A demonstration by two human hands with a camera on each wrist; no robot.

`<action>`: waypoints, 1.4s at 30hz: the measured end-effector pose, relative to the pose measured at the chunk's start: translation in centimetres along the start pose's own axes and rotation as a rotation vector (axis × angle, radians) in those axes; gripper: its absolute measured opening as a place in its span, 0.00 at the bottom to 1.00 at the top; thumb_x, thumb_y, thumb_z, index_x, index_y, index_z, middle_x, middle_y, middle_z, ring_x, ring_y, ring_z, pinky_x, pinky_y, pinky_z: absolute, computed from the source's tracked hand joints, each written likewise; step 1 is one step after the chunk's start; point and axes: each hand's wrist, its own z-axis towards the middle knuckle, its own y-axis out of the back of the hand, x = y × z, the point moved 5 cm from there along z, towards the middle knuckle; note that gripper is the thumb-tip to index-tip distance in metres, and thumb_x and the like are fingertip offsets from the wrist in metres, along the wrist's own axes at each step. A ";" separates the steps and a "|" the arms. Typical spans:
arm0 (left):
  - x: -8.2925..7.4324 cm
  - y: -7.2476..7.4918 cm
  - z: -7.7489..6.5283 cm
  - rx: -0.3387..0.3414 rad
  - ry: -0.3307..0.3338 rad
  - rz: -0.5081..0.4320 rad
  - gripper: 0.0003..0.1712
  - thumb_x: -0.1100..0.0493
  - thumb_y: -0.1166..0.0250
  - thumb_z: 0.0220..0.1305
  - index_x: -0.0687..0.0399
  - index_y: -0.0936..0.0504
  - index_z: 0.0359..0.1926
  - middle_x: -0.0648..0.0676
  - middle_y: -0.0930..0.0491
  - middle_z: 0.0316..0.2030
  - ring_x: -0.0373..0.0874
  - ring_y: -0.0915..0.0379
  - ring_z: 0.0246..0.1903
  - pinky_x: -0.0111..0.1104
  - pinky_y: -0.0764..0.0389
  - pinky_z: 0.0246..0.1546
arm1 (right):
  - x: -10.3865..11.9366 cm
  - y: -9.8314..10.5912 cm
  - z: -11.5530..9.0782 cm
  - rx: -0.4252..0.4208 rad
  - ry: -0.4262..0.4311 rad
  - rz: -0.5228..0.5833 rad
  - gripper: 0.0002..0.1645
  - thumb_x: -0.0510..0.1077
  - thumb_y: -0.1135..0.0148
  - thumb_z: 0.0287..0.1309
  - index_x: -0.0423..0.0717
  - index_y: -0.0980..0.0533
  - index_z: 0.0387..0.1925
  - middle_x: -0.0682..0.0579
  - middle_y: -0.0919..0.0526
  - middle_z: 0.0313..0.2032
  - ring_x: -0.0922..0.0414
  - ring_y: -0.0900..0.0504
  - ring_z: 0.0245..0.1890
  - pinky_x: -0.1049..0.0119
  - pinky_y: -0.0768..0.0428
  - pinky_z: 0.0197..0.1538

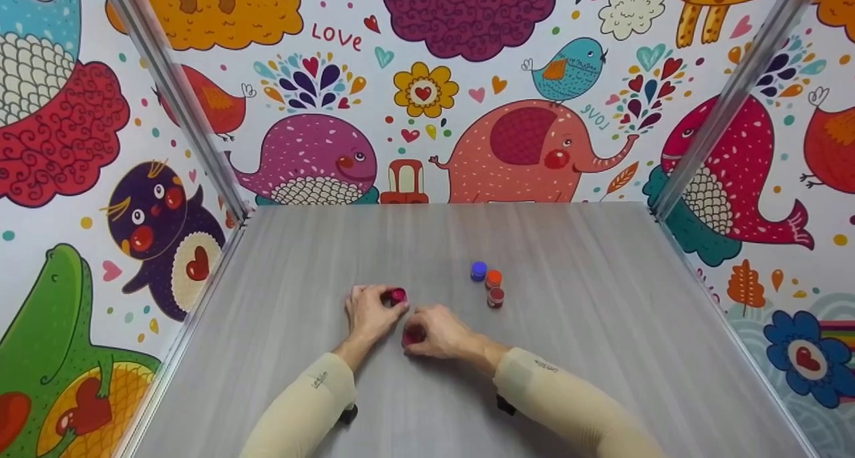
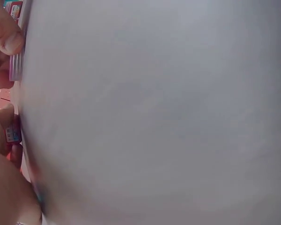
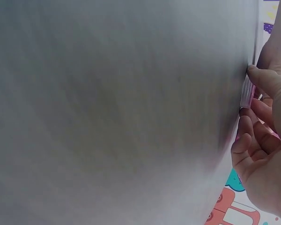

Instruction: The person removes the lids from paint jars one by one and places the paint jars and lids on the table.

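Note:
My left hand (image 1: 371, 314) grips a small jar with a magenta top (image 1: 398, 296) near the middle of the table. Just in front of it and to the right, my right hand (image 1: 442, 331) holds a second small jar, dark red with pink (image 1: 413, 336), between thumb and fingers. Its clear ribbed side (image 3: 246, 92) shows low against the tabletop in the right wrist view, partly covered by the fingers. A printed label (image 2: 12, 134) is visible on the left hand's jar in the left wrist view.
Right of the hands, a blue jar (image 1: 479, 271), an orange jar (image 1: 493, 279) and a dark red jar (image 1: 495, 298) stand close together on the grey wood-grain table (image 1: 320, 244). Walls with cartoon animals and metal posts (image 1: 180, 111) edge the table.

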 end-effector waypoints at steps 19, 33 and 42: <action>0.0 0.0 0.0 0.043 0.063 0.016 0.24 0.46 0.13 0.56 0.50 0.05 0.51 0.56 0.05 0.50 0.57 0.22 0.59 0.59 0.29 0.66 | -0.3 0.0 -0.3 -0.025 0.009 0.044 0.15 0.54 0.20 0.63 0.48 0.09 0.43 0.50 0.08 0.38 0.64 0.18 0.35 0.75 0.23 0.40; -0.6 0.8 0.4 0.080 0.061 -0.024 0.32 0.43 0.14 0.57 0.53 0.07 0.58 0.56 0.05 0.51 0.58 0.19 0.57 0.57 0.25 0.65 | -0.6 2.4 0.0 -0.038 -0.018 0.082 0.23 0.55 0.22 0.67 0.44 0.09 0.54 0.45 0.07 0.42 0.53 0.12 0.38 0.71 0.22 0.40; -1.3 1.4 0.6 0.066 0.052 -0.102 0.30 0.42 0.17 0.63 0.56 0.08 0.58 0.56 0.05 0.53 0.56 0.19 0.58 0.53 0.19 0.62 | -0.9 3.9 -0.3 -0.071 -0.024 0.046 0.22 0.54 0.23 0.69 0.42 0.09 0.54 0.45 0.06 0.44 0.50 0.08 0.43 0.63 0.11 0.46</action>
